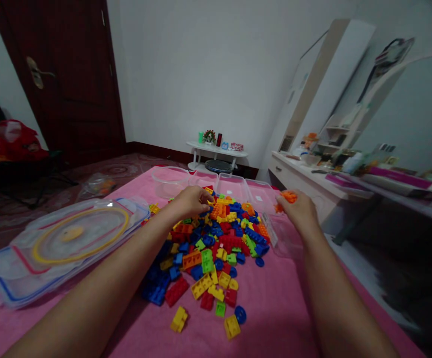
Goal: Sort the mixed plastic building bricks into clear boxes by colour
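Surface: a pink cloth point(275, 308) covers the surface and carries everything the hands work with.
Pile: a heap of building blocks point(216, 248) in red, blue, yellow, green and orange lies in the middle of the cloth; loose ones trail toward its near edge.
Left hand: the left hand point(192, 201) reaches over the pile to its far side, palm down. Its fingers are curled with the tips drawn together on the blocks there; whether they grip one cannot be told.
Right hand: the right hand point(301, 211) is raised near the far right edge of the cloth, clear of the pile. Its fingers are clamped around the orange blocks point(288, 197), which stick out beyond the fingertips.
Tubs: clear plastic tubs point(233, 185) stand in a row along the far edge, just behind the pile.
Lids: a stack of clear lids point(62, 243) with coloured rims lies at the left edge.
Room: a dark door point(74, 79) stands far left and a white desk point(301, 179) to the right.
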A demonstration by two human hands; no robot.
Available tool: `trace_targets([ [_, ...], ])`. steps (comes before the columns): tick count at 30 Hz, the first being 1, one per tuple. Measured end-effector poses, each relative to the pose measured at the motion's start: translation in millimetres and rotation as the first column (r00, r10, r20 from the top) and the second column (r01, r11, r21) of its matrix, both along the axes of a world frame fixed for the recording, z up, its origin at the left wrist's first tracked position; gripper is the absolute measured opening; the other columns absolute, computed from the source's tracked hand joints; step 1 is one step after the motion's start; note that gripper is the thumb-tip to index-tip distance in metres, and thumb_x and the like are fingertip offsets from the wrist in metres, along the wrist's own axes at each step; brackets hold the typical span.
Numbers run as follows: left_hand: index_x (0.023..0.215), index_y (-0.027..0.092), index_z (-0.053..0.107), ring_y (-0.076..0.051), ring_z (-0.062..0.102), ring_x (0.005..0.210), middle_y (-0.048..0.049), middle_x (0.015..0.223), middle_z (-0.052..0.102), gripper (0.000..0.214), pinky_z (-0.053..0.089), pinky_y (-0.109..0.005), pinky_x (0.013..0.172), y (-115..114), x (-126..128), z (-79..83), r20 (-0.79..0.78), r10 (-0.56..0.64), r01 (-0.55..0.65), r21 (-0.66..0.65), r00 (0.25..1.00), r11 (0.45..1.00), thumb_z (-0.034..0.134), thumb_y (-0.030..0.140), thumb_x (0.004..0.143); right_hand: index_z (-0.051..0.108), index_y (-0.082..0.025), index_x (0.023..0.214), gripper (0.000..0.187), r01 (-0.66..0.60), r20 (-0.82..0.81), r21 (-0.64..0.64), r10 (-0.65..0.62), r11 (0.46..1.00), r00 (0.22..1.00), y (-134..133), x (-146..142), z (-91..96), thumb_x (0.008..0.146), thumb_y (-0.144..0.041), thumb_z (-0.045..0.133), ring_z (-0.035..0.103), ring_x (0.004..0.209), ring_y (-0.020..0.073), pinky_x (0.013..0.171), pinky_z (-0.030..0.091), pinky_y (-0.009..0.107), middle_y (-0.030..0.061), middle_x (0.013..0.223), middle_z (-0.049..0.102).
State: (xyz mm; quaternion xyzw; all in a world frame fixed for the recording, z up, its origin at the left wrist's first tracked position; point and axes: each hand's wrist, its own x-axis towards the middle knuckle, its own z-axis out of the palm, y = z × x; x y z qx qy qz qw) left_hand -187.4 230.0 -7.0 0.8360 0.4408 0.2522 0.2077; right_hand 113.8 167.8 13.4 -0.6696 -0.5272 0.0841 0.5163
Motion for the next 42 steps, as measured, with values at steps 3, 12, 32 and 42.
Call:
trace_targets([
  [3, 0.093, 0.014, 0.073, -0.017, 0.065, 0.076, -0.0065, 0.087, 0.073, 0.028, 0.046, -0.023, 0.065, 1, -13, 7.9, -0.060, 0.019, -0.018, 0.021, 0.998, 1.000, 0.063, 0.023, 0.069, 0.061, -0.025, 0.065, 0.021, 0.300, 0.401, -0.230, -0.190, 0.926, 0.896, 1, 26, -6.0, 0.054, -0.040, 0.070, 0.061, 0.076, 0.0329, 0.068, 0.041, 0.049, 0.0065, 0.065, 0.060],
  [12, 0.068, 0.023, 0.075, -0.012, 0.058, 0.055, 0.0013, 0.065, 0.070, 0.025, 0.036, -0.019, 0.050, -28, -42, 46.9, -0.298, -0.128, 0.060, -0.227, 0.946, 0.972, 0.079, 0.025, 0.043, 0.066, -0.018, 0.106, 0.033, -0.115, 0.584, -0.124, 0.166, 0.986, 0.795, 1, -62, -20.8, 0.076, -0.026, 0.056, 0.062, 0.091, 0.0331, 0.079, 0.045, 0.050, 0.0155, 0.098, 0.068],
  [32, 0.069, 0.012, 0.068, -0.012, 0.053, 0.052, -0.0025, 0.055, 0.060, 0.025, 0.036, -0.020, 0.048, -8, -12, 20.4, 0.074, 0.142, -0.135, -0.092, 0.987, 0.987, 0.055, 0.033, 0.072, 0.051, -0.026, 0.127, 0.047, -0.381, 0.725, -0.220, 0.412, 0.898, 0.552, -2, -127, -59.2, 0.081, -0.020, 0.055, 0.042, 0.120, 0.0263, 0.102, 0.025, 0.047, 0.0055, 0.127, 0.056],
  [42, 0.093, 0.012, 0.066, -0.013, 0.059, 0.058, -0.0035, 0.072, 0.063, 0.042, 0.048, -0.023, 0.053, 2, -7, 3.5, 0.443, 0.205, -0.022, -0.385, 0.873, 0.923, 0.070, 0.043, 0.066, 0.063, -0.020, 0.091, 0.017, -0.427, 0.445, 0.101, 0.343, 0.899, 0.828, -8, -135, -43.4, 0.076, -0.021, 0.057, 0.054, 0.100, 0.0223, 0.092, 0.039, 0.037, 0.0070, 0.103, 0.063],
])
